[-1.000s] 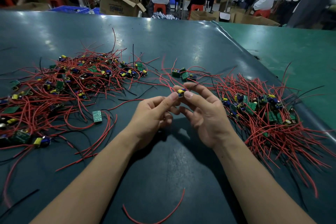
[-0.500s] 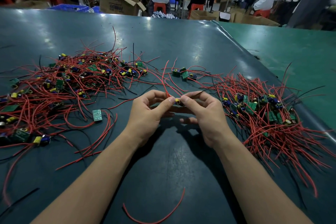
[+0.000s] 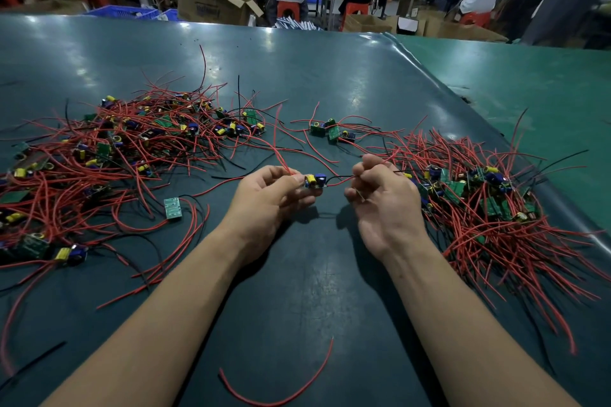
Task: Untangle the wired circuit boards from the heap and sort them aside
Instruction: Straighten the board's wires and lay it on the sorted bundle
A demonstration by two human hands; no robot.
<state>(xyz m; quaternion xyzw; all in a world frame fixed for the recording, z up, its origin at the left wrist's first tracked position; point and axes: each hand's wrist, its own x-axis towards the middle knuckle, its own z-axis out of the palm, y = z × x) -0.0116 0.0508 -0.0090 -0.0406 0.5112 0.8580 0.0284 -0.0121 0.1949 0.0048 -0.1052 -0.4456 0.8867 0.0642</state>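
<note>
The table (image 3: 297, 76) fills most of the view under a dark mat, whose raised right edge runs diagonally from the far middle to the near right, with a lighter green surface (image 3: 545, 102) beyond it. The far half of the mat is bare, and so is the near strip between the forearms but for one loose red wire (image 3: 284, 396). The heap (image 3: 109, 155) of red-wired boards sprawls over the left side, reaching the left frame edge. A second pile (image 3: 479, 208) lies on the right, its wires fanning toward the mat's right edge. Between them, farther back, sits a small cluster (image 3: 330, 132) of a few boards, apart from both. One green board (image 3: 172, 208) lies alone just beside the heap's near edge.

The left hand (image 3: 264, 198) is curled, its fingers (image 3: 291, 183) pinching a small board (image 3: 315, 181) with yellow and blue parts, held just above the mat in the open gap between the piles. The right hand (image 3: 383, 198) is closed in a loose fist, gripping the leads (image 3: 342, 179) that run from that board. The two hands are near each other but apart, the board between them.
</note>
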